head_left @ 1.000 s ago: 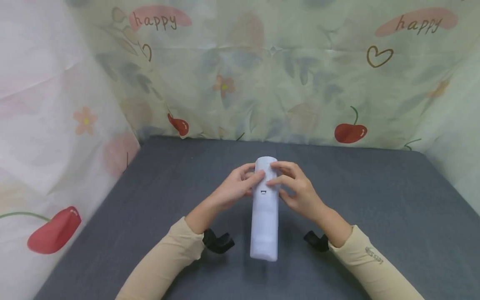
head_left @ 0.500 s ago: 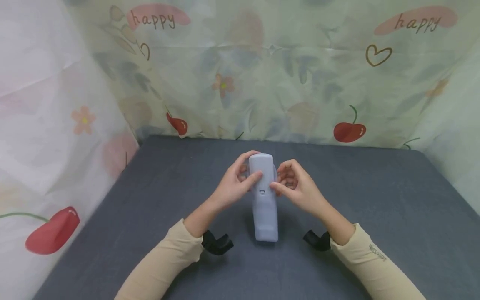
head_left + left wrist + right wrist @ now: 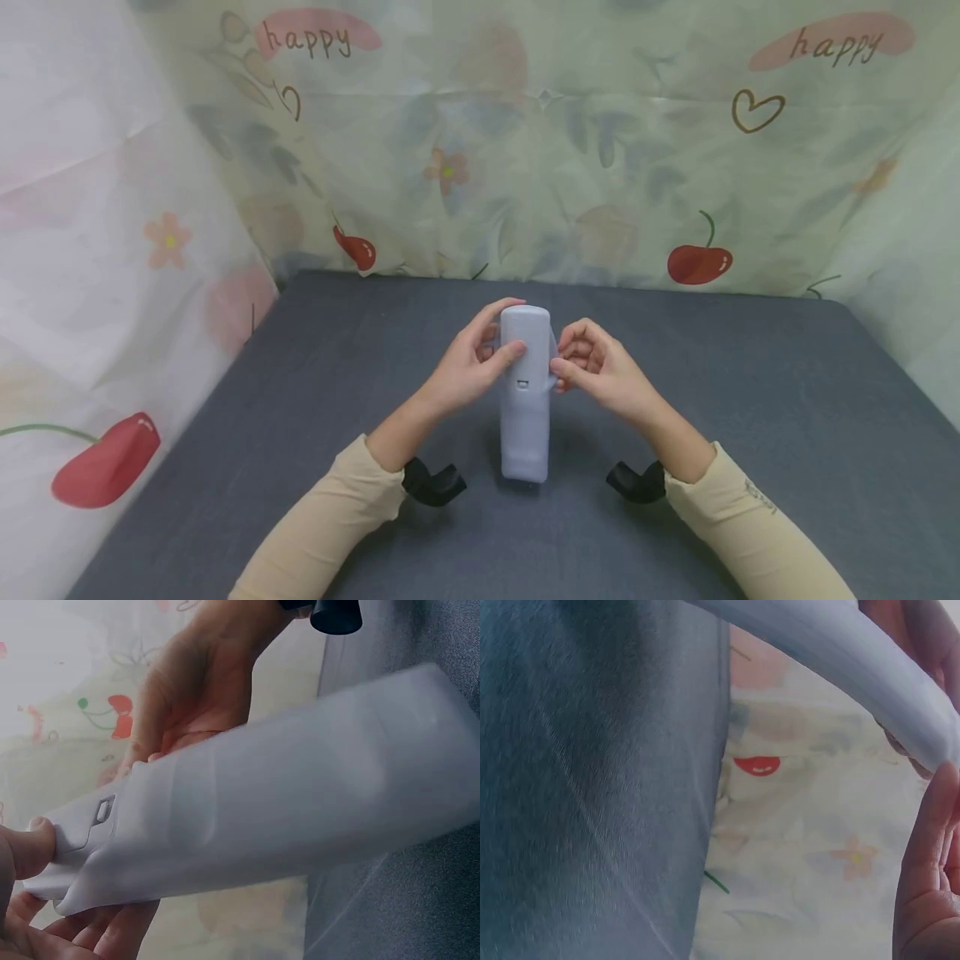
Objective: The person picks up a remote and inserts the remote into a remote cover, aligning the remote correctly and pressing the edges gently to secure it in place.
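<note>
A whitish remote control is held up in the middle of the head view, its back with a small latch facing me. Around its lower part sits a translucent, pale sleeve-like cover; its edge stands loose near the top end in the left wrist view. My left hand grips the upper end, thumb on the back and fingers around the far side. At the right edge, my right hand pinches the loose cover between thumb and curled fingers. The remote's front is hidden.
A dark grey cloth-covered table lies beneath the hands. Patterned curtains with cherries and flowers stand behind and at both sides. Black wrist mounts jut inward from both wrists.
My right hand's fingers have gone from lying on the remote's back to pinching the cover at its right side. The cover has come away from the upper end, and the lower end has swung slightly.
</note>
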Action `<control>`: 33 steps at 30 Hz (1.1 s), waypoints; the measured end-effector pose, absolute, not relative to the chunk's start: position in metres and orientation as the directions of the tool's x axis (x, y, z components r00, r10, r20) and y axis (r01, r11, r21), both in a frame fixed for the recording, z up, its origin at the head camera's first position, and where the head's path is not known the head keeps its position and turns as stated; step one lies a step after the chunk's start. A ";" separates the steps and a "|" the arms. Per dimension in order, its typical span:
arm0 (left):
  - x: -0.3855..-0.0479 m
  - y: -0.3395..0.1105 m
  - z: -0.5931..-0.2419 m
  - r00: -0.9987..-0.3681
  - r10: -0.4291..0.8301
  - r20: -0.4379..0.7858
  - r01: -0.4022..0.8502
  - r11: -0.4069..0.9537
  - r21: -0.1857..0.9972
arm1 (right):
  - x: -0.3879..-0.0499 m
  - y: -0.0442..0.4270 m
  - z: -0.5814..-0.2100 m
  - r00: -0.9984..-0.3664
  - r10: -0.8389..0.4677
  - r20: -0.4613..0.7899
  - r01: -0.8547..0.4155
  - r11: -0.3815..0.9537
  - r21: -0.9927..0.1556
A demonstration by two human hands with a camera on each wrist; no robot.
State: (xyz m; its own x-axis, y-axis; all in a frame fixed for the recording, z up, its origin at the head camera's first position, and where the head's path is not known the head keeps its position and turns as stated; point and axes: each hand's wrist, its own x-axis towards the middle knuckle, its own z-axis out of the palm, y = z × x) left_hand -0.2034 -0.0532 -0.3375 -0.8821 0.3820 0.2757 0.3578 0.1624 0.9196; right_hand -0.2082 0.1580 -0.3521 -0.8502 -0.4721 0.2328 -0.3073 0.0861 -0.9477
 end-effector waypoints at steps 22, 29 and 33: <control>-0.196 -0.051 -0.341 -0.825 0.406 0.394 0.517 0.258 0.817 | -0.203 0.144 -0.355 -0.667 -0.396 0.631 -0.712 0.588 -0.383; -0.193 -0.049 -0.338 -0.809 0.439 0.390 0.538 0.289 0.792 | -0.207 0.143 -0.355 -0.640 -0.341 0.688 -0.712 0.600 -0.364; -0.192 -0.047 -0.339 -0.805 0.460 0.375 0.535 0.288 0.794 | -0.208 0.143 -0.358 -0.646 -0.303 0.701 -0.693 0.618 -0.372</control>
